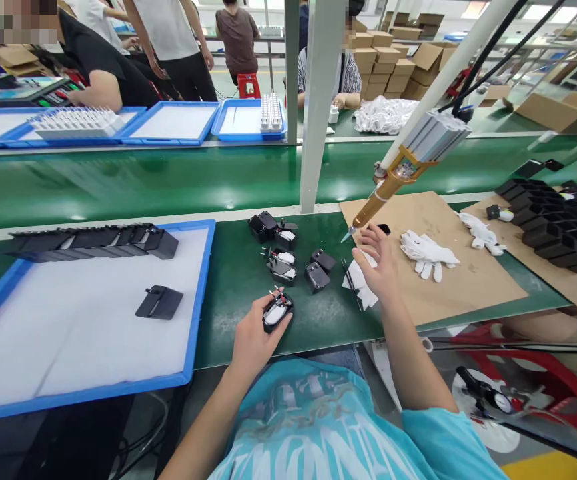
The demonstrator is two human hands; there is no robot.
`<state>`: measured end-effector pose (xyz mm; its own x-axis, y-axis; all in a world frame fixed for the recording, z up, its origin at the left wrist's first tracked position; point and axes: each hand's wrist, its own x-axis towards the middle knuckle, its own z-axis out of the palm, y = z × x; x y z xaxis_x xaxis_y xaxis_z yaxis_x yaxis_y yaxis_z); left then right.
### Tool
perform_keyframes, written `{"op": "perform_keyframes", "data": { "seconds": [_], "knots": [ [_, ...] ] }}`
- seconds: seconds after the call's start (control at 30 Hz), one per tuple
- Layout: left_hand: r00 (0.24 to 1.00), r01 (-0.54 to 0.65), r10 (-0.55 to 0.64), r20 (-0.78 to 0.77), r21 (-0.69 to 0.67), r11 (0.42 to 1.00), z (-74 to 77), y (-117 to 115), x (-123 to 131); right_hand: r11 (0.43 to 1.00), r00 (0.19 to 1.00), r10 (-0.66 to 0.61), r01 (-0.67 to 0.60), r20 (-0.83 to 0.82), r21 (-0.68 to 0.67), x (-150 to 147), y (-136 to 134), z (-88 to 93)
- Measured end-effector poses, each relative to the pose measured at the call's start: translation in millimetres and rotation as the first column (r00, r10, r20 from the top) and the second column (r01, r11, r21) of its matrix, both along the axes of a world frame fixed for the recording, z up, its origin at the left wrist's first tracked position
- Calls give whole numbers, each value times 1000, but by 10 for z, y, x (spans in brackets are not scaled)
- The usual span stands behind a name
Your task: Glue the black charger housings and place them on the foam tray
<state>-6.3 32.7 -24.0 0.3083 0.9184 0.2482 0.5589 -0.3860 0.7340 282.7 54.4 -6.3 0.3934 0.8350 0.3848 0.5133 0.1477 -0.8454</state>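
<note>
My left hand (pixel 253 337) grips a small black open housing (pixel 277 312) with white and red parts inside, resting on the green mat (pixel 238 267). My right hand (pixel 379 263) hovers with fingers spread over a white cloth (pixel 358 280) and thin tweezers (pixel 351 283), just below the tip of a hanging gold-coloured dispenser tool (pixel 385 190). Several more black housings (pixel 288 257) lie on the mat in front of my hands.
A blue tray (pixel 203 293) with a white liner sits at left, holding a row of black covers (pixel 93 241) and a single one (pixel 159 302). White gloves (pixel 428 253) lie on cardboard (pixel 468 280) at right. Black moulded trays (pixel 553 220) are far right. A green conveyor (pixel 168 180) and other workers are behind.
</note>
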Motion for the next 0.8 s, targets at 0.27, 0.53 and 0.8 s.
{"op": "perform_keyframes", "data": {
  "seconds": [0.27,0.53,0.8],
  "knots": [
    [999,41,-42,13,78,996,88,35,97,904,853,142,94,502,-416,-153,-286,-165],
    [997,42,-51,65,124,991,75,26,94,884,816,246,32,523,-466,-39,-390,-187],
    [994,54,-62,87,94,994,92,9,86,896,951,209,-92,229,-435,42,-475,-220]
  ]
}}
